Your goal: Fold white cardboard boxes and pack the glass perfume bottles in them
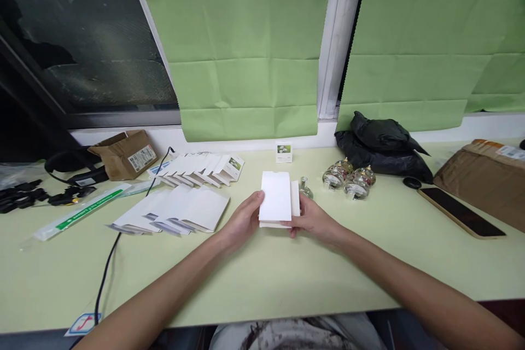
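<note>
Both hands hold a white folded carton above the middle of the pale green table. My left hand grips its left edge with the thumb on top. My right hand grips its right side, where a flap sticks out. Just behind the carton stands a small glass bottle. A fanned stack of flat white cartons lies to the left, with a second row of cartons behind it.
Several glass bottles cluster right of centre, before black bags. A phone and brown parcel lie right. A small printed box stands by the wall. A torn cardboard box, headphones and a black cable lie left.
</note>
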`<action>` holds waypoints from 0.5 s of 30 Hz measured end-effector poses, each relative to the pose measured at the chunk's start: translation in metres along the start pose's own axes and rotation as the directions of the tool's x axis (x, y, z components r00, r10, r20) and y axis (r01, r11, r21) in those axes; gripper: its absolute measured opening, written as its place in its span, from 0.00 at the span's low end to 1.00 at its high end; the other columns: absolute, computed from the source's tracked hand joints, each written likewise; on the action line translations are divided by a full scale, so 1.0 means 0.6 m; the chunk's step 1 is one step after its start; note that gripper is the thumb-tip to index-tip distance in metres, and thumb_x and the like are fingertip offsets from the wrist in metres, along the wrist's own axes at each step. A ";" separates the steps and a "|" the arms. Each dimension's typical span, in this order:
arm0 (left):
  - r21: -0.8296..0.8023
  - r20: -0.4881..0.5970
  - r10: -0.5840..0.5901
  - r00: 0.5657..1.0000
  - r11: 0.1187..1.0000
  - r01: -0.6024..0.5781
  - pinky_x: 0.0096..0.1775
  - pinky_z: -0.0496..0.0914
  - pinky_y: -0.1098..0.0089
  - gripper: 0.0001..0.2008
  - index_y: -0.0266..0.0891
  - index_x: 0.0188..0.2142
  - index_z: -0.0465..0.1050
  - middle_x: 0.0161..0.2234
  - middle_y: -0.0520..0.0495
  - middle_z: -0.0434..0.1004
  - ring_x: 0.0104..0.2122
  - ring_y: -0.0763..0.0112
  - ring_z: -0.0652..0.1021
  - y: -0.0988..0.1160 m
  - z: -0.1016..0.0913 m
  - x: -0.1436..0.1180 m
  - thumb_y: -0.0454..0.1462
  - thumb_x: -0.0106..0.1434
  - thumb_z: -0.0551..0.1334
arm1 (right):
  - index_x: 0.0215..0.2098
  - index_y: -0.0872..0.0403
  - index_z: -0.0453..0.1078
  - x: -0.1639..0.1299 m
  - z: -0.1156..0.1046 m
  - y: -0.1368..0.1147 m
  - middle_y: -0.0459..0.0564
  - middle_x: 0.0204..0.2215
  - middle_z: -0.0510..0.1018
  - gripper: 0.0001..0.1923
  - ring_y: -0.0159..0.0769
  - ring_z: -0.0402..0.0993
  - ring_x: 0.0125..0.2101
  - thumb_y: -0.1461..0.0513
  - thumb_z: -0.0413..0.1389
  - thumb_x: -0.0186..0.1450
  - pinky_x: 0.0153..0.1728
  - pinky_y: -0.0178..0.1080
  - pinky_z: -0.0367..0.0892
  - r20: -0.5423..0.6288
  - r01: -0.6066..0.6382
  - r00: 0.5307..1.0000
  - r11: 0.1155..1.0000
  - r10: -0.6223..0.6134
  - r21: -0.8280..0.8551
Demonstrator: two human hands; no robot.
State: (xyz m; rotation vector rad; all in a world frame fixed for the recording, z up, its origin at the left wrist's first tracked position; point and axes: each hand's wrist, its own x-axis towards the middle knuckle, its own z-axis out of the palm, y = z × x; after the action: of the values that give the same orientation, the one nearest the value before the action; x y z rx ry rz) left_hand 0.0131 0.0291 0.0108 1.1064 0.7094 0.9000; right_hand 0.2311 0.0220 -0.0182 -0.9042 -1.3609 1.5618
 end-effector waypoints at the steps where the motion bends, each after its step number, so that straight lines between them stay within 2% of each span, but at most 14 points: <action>1: -0.014 -0.001 -0.021 1.000 1.000 0.021 0.47 0.72 0.61 0.23 0.39 0.50 0.76 0.47 0.40 0.84 0.49 0.54 0.81 0.001 0.000 -0.001 0.54 0.68 0.65 | 0.58 0.50 0.65 0.000 0.000 0.001 0.50 0.45 0.78 0.39 0.37 0.80 0.34 0.59 0.76 0.52 0.28 0.37 0.79 0.006 0.015 1.000 1.000 -0.015 -0.006; 4: -0.009 -0.050 -0.055 0.997 0.998 0.054 0.46 0.74 0.63 0.22 0.39 0.48 0.74 0.48 0.39 0.84 0.47 0.56 0.82 0.003 -0.002 0.000 0.52 0.65 0.69 | 0.59 0.49 0.66 -0.002 0.003 -0.003 0.51 0.47 0.78 0.40 0.38 0.78 0.39 0.58 0.75 0.53 0.30 0.36 0.77 0.022 0.072 0.997 0.997 -0.071 -0.017; 8: 0.067 -0.154 -0.010 0.988 0.998 0.020 0.44 0.74 0.65 0.27 0.38 0.51 0.71 0.47 0.39 0.84 0.42 0.61 0.83 0.002 -0.012 0.005 0.50 0.61 0.73 | 0.58 0.49 0.68 -0.008 0.006 -0.015 0.52 0.50 0.78 0.27 0.34 0.79 0.35 0.55 0.68 0.64 0.39 0.42 0.79 0.098 0.072 0.992 0.996 -0.076 0.046; 11: 0.227 -0.248 0.042 0.968 0.974 0.016 0.37 0.74 0.65 0.30 0.38 0.49 0.70 0.42 0.41 0.85 0.35 0.62 0.83 0.012 -0.032 0.009 0.52 0.57 0.75 | 0.55 0.50 0.71 -0.011 0.008 -0.017 0.53 0.48 0.79 0.20 0.36 0.81 0.34 0.53 0.63 0.68 0.41 0.45 0.79 0.110 0.028 0.993 0.996 -0.036 0.082; 13: 0.424 -0.257 0.090 0.962 0.905 0.028 0.33 0.72 0.66 0.30 0.38 0.47 0.71 0.40 0.41 0.85 0.33 0.60 0.82 0.030 -0.058 0.006 0.55 0.56 0.74 | 0.54 0.52 0.71 -0.012 0.007 -0.012 0.54 0.47 0.79 0.19 0.36 0.81 0.32 0.51 0.60 0.70 0.36 0.43 0.80 0.095 0.010 0.995 0.998 -0.016 0.055; 15: 0.678 -0.222 0.176 0.959 0.735 0.022 0.35 0.72 0.65 0.28 0.38 0.46 0.75 0.42 0.40 0.84 0.37 0.55 0.82 0.054 -0.093 -0.005 0.55 0.57 0.72 | 0.53 0.52 0.70 -0.012 0.005 -0.004 0.53 0.45 0.79 0.19 0.35 0.81 0.28 0.49 0.57 0.72 0.30 0.40 0.79 0.075 0.015 0.997 1.000 -0.015 -0.006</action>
State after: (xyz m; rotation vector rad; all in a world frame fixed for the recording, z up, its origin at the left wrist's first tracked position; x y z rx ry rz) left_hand -0.0435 0.0568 0.0247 1.6873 1.2982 0.8941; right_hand 0.2312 0.0143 -0.0158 -0.8450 -1.4224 1.5948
